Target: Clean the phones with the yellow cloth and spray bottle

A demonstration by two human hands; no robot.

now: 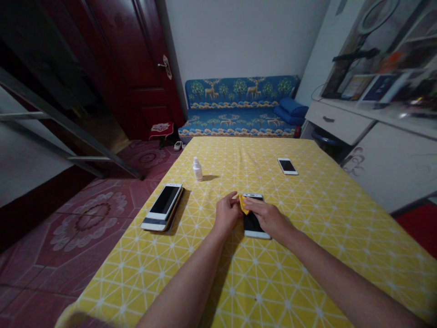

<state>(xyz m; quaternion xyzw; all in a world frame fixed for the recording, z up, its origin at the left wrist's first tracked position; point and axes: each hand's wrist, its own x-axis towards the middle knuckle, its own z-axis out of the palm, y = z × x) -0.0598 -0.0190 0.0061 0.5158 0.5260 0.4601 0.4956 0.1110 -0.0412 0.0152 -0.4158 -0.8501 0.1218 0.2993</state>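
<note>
A white smartphone [256, 230] with a dark screen lies face up on the yellow patterned tablecloth. My right hand [269, 217] is pressed over the screen, its fingers closed on a small yellow cloth [243, 205] at the phone's upper left. My left hand [227, 213] rests at the phone's left edge with its fingers curled, apparently steadying it; the exact contact of the fingertips is hard to see. Part of the screen is hidden under my right hand.
A stack of phones [165, 202] lies at the left table edge. Beyond it stands a small white bottle [197, 170]. Another white phone [287, 166] lies at the far right. Past the table [218, 150] are a blue sofa [235, 119] and a white cabinet [378, 157].
</note>
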